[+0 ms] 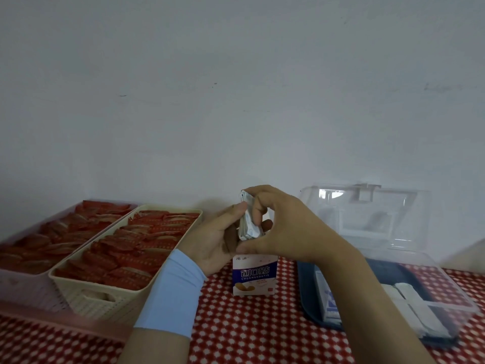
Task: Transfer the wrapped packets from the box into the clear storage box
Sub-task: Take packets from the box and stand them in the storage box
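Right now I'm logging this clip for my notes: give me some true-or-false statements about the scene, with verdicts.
1. The left hand and the right hand together hold a bundle of wrapped packets above the small box. True.
2. The lid of the clear storage box is closed. False: it stands open.
3. White packets already lie in the clear storage box. True.
4. The cream basket holds blue packets. False: it holds red packets.
5. The small box lies flat on its side. False: it stands upright.
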Tool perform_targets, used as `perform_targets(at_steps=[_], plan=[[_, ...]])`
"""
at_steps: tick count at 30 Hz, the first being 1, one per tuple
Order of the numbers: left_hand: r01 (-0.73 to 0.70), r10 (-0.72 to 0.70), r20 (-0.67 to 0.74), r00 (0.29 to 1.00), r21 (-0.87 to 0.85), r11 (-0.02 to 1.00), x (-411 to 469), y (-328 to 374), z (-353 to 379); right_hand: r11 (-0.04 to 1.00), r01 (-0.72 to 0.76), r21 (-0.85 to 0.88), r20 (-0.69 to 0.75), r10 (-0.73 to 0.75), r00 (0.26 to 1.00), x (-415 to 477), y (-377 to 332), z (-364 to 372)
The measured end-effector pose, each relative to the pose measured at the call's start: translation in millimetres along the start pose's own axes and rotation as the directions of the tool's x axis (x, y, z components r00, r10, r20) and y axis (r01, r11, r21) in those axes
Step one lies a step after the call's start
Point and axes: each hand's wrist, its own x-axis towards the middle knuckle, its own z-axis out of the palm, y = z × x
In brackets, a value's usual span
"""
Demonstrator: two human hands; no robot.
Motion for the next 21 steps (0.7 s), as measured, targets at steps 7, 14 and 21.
perform_targets(at_steps=[7, 14, 21], plan=[[-0.021, 0.023, 0.043, 0.999, -0.031, 0.999, -1, 0, 2, 1.000, 0.008, -0.002, -0.022, -0.009, 1.000, 1, 1, 3], [-0.017, 0.017, 0.053, 0.998, 0.017, 1.000, -3, 0, 5, 1.000, 0.004, 0.014, 0.033, -0.004, 0.999, 1, 4, 2], [0.008, -0.020, 0.141, 0.990, 0.088, 0.996, -13, 3, 5, 0.917, -0.164, 0.363, 0.009, 0.173, 0.985, 3, 11, -8]])
